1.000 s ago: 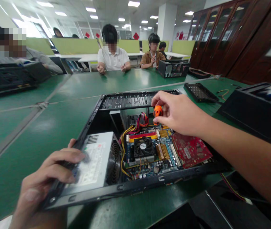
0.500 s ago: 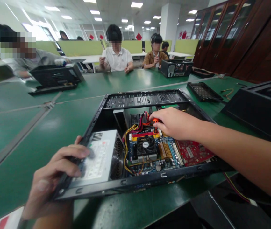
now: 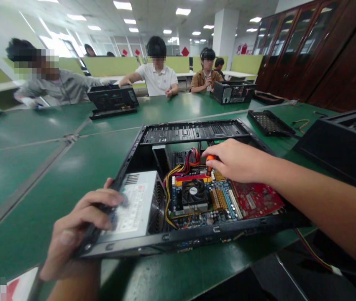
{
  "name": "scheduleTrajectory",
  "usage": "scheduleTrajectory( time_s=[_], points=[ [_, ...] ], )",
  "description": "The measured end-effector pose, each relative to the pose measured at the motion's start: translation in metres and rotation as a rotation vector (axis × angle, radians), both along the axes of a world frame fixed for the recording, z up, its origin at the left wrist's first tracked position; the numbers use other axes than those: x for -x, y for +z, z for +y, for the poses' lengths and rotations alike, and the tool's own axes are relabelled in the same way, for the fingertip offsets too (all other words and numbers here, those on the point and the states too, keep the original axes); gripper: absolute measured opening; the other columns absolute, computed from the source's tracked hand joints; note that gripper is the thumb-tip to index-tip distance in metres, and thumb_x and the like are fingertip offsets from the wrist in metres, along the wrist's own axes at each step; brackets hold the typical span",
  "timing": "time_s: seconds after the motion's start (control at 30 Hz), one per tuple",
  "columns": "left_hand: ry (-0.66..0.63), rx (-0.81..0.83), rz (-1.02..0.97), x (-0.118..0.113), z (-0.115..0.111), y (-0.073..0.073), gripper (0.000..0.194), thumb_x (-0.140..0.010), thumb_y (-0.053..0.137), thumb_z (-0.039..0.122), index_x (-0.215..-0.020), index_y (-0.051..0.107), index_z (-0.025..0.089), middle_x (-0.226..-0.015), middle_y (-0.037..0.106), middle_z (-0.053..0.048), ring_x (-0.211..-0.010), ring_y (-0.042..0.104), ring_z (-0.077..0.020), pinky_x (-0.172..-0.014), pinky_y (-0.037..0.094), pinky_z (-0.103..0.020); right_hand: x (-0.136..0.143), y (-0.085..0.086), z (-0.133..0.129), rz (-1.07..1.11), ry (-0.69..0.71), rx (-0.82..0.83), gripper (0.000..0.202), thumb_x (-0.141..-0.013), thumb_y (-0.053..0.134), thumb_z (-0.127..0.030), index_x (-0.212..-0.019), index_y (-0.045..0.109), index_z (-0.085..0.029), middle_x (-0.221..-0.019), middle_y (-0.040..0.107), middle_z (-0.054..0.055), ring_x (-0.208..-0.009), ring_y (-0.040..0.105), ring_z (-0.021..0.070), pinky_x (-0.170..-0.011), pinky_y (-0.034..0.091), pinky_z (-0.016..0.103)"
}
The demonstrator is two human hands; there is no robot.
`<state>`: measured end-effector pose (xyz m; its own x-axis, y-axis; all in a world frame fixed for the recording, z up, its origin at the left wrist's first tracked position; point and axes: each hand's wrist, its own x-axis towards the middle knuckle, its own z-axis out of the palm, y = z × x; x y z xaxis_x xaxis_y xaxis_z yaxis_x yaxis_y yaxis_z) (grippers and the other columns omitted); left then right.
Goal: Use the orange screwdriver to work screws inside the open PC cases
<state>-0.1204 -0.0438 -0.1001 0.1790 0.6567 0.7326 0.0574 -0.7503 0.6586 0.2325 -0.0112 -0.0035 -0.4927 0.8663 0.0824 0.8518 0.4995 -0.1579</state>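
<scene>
Right hand: fingertips pinching orange-handled screwdriver, shaft apparently downward over motherboard. Left hand: fingers curled over rim of open computer case. Bare green tabletop beyond left fingers. Fan below right fingertips, black, round.

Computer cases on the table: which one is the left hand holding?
The foreground case, nearest the camera, with a red card inside; the left hand grips its edge beside the power supply.

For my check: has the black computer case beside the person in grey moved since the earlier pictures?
Yes. Against the grey tape crossing, the black computer case moved rightward, from mostly left of it to its right.
</scene>
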Motion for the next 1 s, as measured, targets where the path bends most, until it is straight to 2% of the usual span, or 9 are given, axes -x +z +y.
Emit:
scheduleTrajectory(
  time_s=[0.1, 0.17, 0.3, 0.6, 0.77, 0.8, 0.87, 0.93, 1.0],
  points=[
    [-0.038, -0.027, -0.002, 0.000, 0.000, 0.001, 0.037, -0.077, 0.045, 0.046, -0.067, 0.070, 0.021, -0.092, 0.066, -0.009, -0.092, 0.059, -0.0288, -0.119, 0.029, -0.052, -0.002, 0.011, -0.006, -0.006, 0.036, 0.024, 0.026, -0.091, 0.053, -0.021, -0.100, 0.077, -0.016, -0.089, 0.077, 0.008, -0.078, 0.068, 0.0216, -0.073, 0.048, 0.034],
    [-0.023, -0.018, -0.002, -0.001, -0.001, 0.002, 0.036, -0.075, 0.046, 0.047, -0.066, 0.070, 0.021, -0.091, 0.066, -0.009, -0.091, 0.059, -0.0291, -0.118, 0.029, -0.053, 0.000, 0.014, -0.010, -0.036, 0.102, 0.041, 0.025, -0.089, 0.054, -0.020, -0.099, 0.077, -0.016, -0.089, 0.077, 0.008, -0.080, 0.069, 0.0221, -0.074, 0.048, 0.034],
    [-0.008, -0.007, 0.017, -0.002, -0.001, 0.003, 0.042, -0.077, 0.046, 0.053, -0.065, 0.070, 0.021, -0.093, 0.067, -0.009, -0.090, 0.059, -0.0294, -0.119, 0.027, -0.055, 0.003, 0.010, -0.012, -0.051, 0.147, 0.060, 0.025, -0.089, 0.055, -0.020, -0.100, 0.077, -0.016, -0.090, 0.077, 0.009, -0.086, 0.070, 0.0247, -0.076, 0.047, 0.036],
    [-0.053, -0.041, 0.033, -0.001, 0.001, 0.002, 0.040, -0.081, 0.042, 0.047, -0.068, 0.069, 0.020, -0.096, 0.066, -0.008, -0.092, 0.058, -0.0279, -0.120, 0.026, -0.052, 0.005, 0.004, -0.010, -0.074, 0.152, 0.046, 0.025, -0.092, 0.054, -0.024, -0.102, 0.076, -0.017, -0.094, 0.077, 0.010, -0.087, 0.070, 0.0250, -0.073, 0.046, 0.035],
    [-0.071, -0.062, 0.028, -0.001, 0.001, 0.002, 0.036, -0.079, 0.042, 0.044, -0.070, 0.068, 0.020, -0.096, 0.065, -0.009, -0.092, 0.059, -0.0285, -0.119, 0.027, -0.053, 0.007, 0.004, -0.008, -0.103, 0.147, 0.045, 0.033, -0.092, 0.060, -0.045, -0.086, 0.079, -0.019, -0.077, 0.076, 0.008, -0.074, 0.069, 0.0239, -0.065, 0.044, 0.034],
    [-0.076, -0.059, 0.027, -0.001, 0.001, 0.002, 0.036, -0.078, 0.043, 0.044, -0.071, 0.068, 0.020, -0.096, 0.066, -0.009, -0.093, 0.059, -0.0288, -0.119, 0.027, -0.052, 0.006, 0.003, -0.009, -0.096, 0.161, 0.057, 0.031, -0.091, 0.060, -0.044, -0.087, 0.079, -0.019, -0.079, 0.076, 0.008, -0.075, 0.069, 0.0239, -0.066, 0.045, 0.034],
    [-0.080, -0.052, 0.022, -0.002, 0.001, 0.002, 0.035, -0.076, 0.043, 0.044, -0.070, 0.068, 0.020, -0.095, 0.066, -0.010, -0.093, 0.059, -0.0290, -0.119, 0.027, -0.052, 0.004, 0.003, -0.010, -0.057, 0.227, 0.085, 0.023, -0.091, 0.061, -0.034, -0.101, 0.078, -0.021, -0.093, 0.078, 0.007, -0.087, 0.071, 0.0235, -0.075, 0.048, 0.034],
    [-0.071, -0.041, 0.006, -0.003, 0.000, 0.001, 0.035, -0.076, 0.044, 0.044, -0.069, 0.068, 0.019, -0.094, 0.065, -0.010, -0.092, 0.058, -0.0292, -0.118, 0.027, -0.053, 0.000, 0.005, -0.012, -0.020, 0.289, 0.122, 0.028, -0.090, 0.061, -0.022, -0.114, 0.075, -0.023, -0.107, 0.077, 0.006, -0.098, 0.069, 0.0226, -0.085, 0.047, 0.033],
    [-0.066, -0.029, -0.019, -0.004, -0.001, 0.001, 0.035, -0.077, 0.045, 0.043, -0.068, 0.068, 0.019, -0.094, 0.064, -0.010, -0.092, 0.058, -0.0289, -0.119, 0.026, -0.053, -0.005, 0.014, -0.015, -0.007, 0.297, 0.141, 0.030, -0.089, 0.061, -0.018, -0.116, 0.073, -0.022, -0.108, 0.076, 0.006, -0.096, 0.069, 0.0217, -0.085, 0.047, 0.033]
  ],
)
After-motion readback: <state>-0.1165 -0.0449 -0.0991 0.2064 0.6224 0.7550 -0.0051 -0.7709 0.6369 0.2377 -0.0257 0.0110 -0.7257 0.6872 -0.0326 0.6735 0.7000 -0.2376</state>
